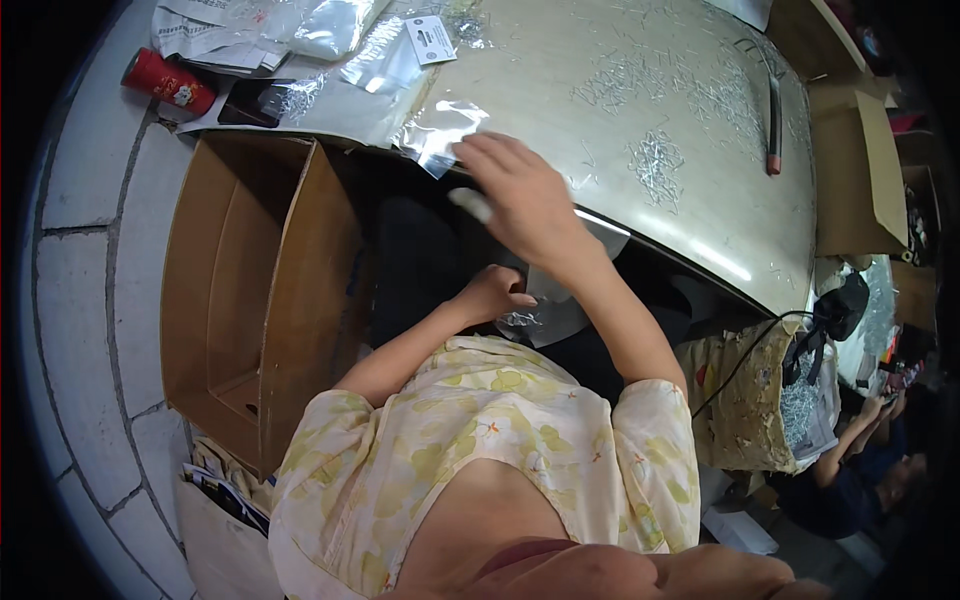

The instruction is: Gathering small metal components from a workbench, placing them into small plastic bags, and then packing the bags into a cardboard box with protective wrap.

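Observation:
My right hand (525, 200) is above the near edge of the table, palm down with fingers stretched out. Its fingertips are at a clear plastic bag (445, 125) that hangs over the edge; I cannot tell whether they touch it. A pale whitish piece (470, 205) shows beneath this hand, perhaps a cover on the thumb. Lower, over my lap, my left hand (490, 295) is closed with its fingers curled in; what it holds is hidden. Right beside it lie several small silvery metal pieces (520, 319), next to a pale sheet (560, 310) on my lap.
Piles of thin metal pieces (655, 165) and a dark-handled tool (773, 125) lie on the table (540, 60). At left are a red can (168, 82) and an open cardboard box (225, 270). A worn sack (745, 400) stands at right; another person (850, 480) sits beyond.

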{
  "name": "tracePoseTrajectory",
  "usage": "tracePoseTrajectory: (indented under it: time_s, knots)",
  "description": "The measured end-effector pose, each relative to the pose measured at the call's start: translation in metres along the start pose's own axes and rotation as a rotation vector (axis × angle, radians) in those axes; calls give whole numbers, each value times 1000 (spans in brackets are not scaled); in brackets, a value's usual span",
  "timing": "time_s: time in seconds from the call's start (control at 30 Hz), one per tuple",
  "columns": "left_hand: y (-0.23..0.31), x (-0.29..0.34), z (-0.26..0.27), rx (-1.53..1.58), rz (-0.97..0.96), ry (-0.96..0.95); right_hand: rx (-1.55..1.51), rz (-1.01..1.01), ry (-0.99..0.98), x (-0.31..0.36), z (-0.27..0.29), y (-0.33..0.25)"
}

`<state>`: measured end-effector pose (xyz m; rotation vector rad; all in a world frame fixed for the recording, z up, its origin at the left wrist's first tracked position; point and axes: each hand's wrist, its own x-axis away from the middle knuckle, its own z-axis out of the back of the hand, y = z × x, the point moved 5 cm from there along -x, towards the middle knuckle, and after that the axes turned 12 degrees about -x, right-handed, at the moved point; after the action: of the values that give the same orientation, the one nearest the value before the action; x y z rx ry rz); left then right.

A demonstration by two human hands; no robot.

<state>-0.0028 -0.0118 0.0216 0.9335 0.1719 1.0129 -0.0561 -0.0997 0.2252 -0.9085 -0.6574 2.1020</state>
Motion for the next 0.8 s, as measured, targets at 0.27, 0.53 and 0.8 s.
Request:
tracePoseTrajectory:
  time_s: [0.27, 0.53, 0.8]
  knots:
    - [7, -10, 17, 197, -59, -41, 304, 113, -94, -52, -60, 69]
    - [11, -14, 31, 475, -73, 10, 355, 66, -7, -91, -45, 100]
    - [-14, -21, 18, 403, 66, 91, 358, -39, 162, -100, -76, 129]
